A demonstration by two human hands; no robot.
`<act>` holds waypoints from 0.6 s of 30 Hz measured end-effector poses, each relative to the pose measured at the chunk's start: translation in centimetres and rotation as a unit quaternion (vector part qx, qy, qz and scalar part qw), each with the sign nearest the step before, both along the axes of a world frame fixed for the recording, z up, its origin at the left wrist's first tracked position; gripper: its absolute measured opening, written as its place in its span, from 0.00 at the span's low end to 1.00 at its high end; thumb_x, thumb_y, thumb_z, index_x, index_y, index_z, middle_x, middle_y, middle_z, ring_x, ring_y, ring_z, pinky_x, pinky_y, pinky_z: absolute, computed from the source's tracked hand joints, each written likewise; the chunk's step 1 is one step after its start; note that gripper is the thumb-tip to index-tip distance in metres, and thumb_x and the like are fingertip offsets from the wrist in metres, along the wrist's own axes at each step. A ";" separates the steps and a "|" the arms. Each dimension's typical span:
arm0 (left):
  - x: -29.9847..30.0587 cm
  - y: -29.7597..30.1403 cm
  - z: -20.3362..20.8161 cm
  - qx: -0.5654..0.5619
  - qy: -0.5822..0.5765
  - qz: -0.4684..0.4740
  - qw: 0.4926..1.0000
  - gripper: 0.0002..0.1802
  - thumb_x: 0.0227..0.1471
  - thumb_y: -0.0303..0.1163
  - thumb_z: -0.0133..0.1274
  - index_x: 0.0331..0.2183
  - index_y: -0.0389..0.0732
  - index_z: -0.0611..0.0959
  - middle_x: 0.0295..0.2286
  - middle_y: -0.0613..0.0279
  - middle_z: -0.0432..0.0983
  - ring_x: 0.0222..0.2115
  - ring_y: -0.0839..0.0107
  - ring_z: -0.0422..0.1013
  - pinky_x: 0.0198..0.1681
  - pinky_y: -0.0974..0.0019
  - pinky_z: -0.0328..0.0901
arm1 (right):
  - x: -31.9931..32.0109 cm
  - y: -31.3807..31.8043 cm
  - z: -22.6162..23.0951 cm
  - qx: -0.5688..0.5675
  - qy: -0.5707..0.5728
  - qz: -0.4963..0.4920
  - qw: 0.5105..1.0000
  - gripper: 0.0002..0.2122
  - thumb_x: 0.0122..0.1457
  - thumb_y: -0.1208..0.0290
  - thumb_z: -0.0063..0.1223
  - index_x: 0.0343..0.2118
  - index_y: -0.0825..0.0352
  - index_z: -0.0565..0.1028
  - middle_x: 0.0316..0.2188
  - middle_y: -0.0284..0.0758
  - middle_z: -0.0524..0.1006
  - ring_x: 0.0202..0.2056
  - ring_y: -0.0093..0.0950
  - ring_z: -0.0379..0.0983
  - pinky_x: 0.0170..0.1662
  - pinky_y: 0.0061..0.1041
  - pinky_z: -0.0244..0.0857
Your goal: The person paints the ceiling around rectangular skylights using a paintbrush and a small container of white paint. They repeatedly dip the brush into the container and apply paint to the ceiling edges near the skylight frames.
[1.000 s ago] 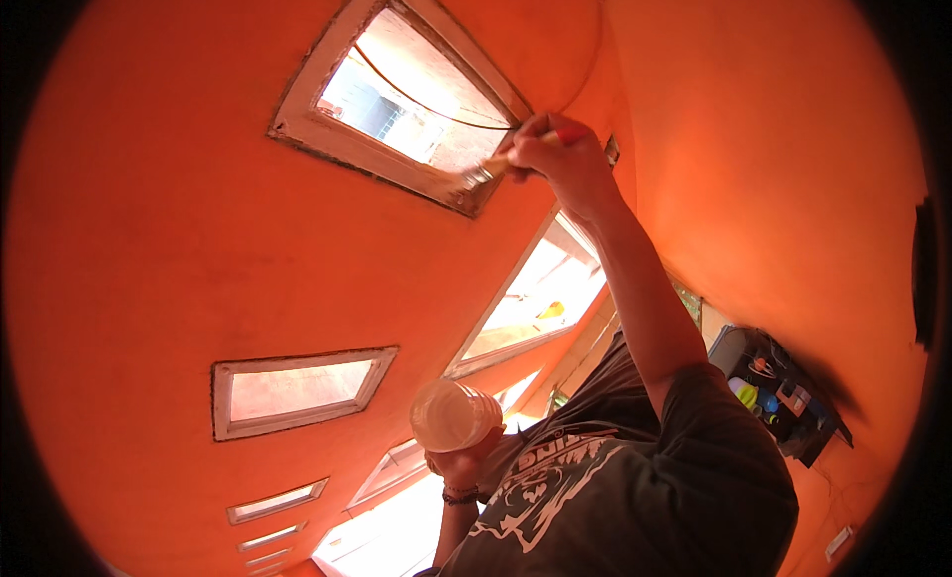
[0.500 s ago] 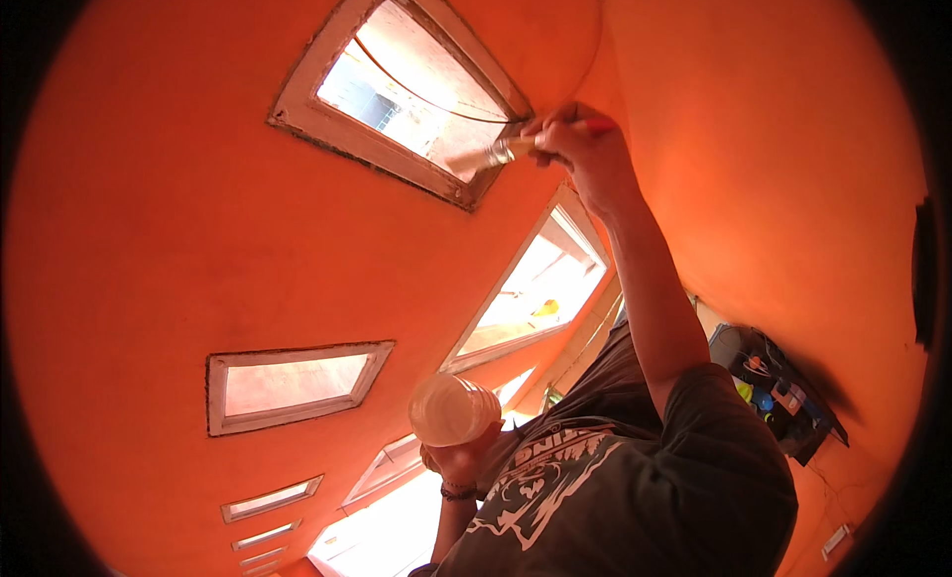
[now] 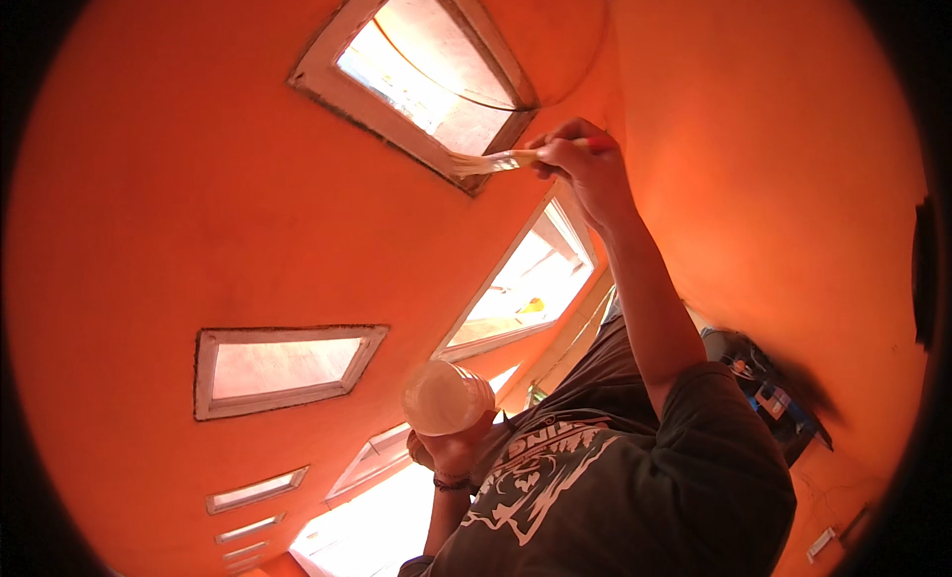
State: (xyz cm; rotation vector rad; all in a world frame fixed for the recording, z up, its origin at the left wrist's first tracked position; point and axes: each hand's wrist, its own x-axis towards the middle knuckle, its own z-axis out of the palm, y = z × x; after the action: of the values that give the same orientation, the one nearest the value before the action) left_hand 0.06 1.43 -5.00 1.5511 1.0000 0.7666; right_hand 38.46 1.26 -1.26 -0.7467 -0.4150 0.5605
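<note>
My right hand (image 3: 585, 166) is raised and closed around the handle of a flat paintbrush (image 3: 511, 161) with a red handle end. Its pale bristles lie against, or just in front of, the lower corner of a worn, whitish-brown window frame (image 3: 392, 131); contact is hard to make out. Lower down, my left hand (image 3: 458, 450), a dark bracelet at its wrist, grips a translucent ribbed plastic container (image 3: 446, 399). Its round end shows a pale, milky look, and its contents cannot be told. The fingers behind the container are partly hidden.
An orange wall (image 3: 248, 220) holds further framed openings, including a small window (image 3: 288, 369) and a bright larger window (image 3: 526, 280). A thin cable (image 3: 426, 76) curves across the upper window. Dark shelf-like clutter (image 3: 769, 389) stands by the right wall, near a white switch plate (image 3: 821, 545).
The brush has turned to a flatter angle, and its bristles have come nearer the frame's lower corner. My left hand keeps holding the container. The whole view has shifted slightly.
</note>
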 end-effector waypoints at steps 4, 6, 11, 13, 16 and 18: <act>1.1 -0.3 1.9 0.204 0.175 -0.077 0.960 0.43 0.38 0.25 0.69 0.55 0.35 0.66 0.46 0.56 0.73 0.46 0.66 0.72 0.50 0.62 0.68 | -1.6 -3.5 0.6 0.023 -0.027 0.020 0.999 0.04 0.51 0.80 0.54 0.29 0.66 0.71 0.33 0.43 0.77 0.30 0.28 0.73 0.35 0.25 0.69; 2.0 0.9 1.8 0.210 0.165 -0.096 0.959 0.45 0.35 0.27 0.71 0.55 0.35 0.66 0.47 0.55 0.73 0.47 0.64 0.71 0.50 0.61 0.67 | -3.3 -5.6 2.3 0.022 -0.097 0.071 0.992 0.04 0.51 0.80 0.53 0.29 0.66 0.71 0.35 0.42 0.75 0.32 0.28 0.73 0.36 0.25 0.68; 2.9 1.6 1.1 0.317 0.084 -0.043 0.944 0.50 0.29 0.32 0.76 0.54 0.36 0.67 0.48 0.51 0.71 0.48 0.59 0.71 0.52 0.59 0.65 | -9.0 -7.4 6.4 -0.077 -0.366 0.243 0.895 0.09 0.43 0.83 0.58 0.29 0.67 0.75 0.28 0.34 0.76 0.30 0.25 0.73 0.33 0.24 0.68; 2.7 1.7 -0.9 0.290 0.048 -0.008 0.956 0.51 0.27 0.33 0.76 0.54 0.37 0.68 0.49 0.50 0.70 0.49 0.57 0.70 0.52 0.58 0.65 | -11.9 -7.2 7.1 -0.131 -0.472 0.257 0.833 0.09 0.44 0.81 0.59 0.31 0.67 0.75 0.26 0.35 0.76 0.28 0.29 0.74 0.33 0.26 0.69; 2.0 1.3 -0.5 0.306 0.029 0.010 0.952 0.51 0.26 0.34 0.76 0.53 0.37 0.68 0.49 0.49 0.69 0.49 0.54 0.69 0.53 0.56 0.64 | -15.3 -6.2 6.5 -0.175 -0.583 0.275 0.745 0.11 0.44 0.81 0.61 0.32 0.66 0.75 0.29 0.36 0.79 0.32 0.32 0.78 0.35 0.29 0.70; 1.5 1.4 -0.2 0.324 0.019 0.017 0.946 0.50 0.27 0.35 0.76 0.53 0.36 0.68 0.49 0.49 0.69 0.49 0.51 0.68 0.53 0.55 0.64 | -17.3 -5.2 6.1 -0.189 -0.603 0.288 0.720 0.08 0.45 0.79 0.60 0.29 0.67 0.72 0.25 0.41 0.75 0.29 0.41 0.74 0.32 0.34 0.68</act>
State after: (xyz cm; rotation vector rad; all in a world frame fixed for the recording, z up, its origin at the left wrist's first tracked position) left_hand 1.52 2.87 -5.21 2.1165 0.8417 1.1715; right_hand 21.16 -3.93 4.87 -1.3551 -1.8555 0.6856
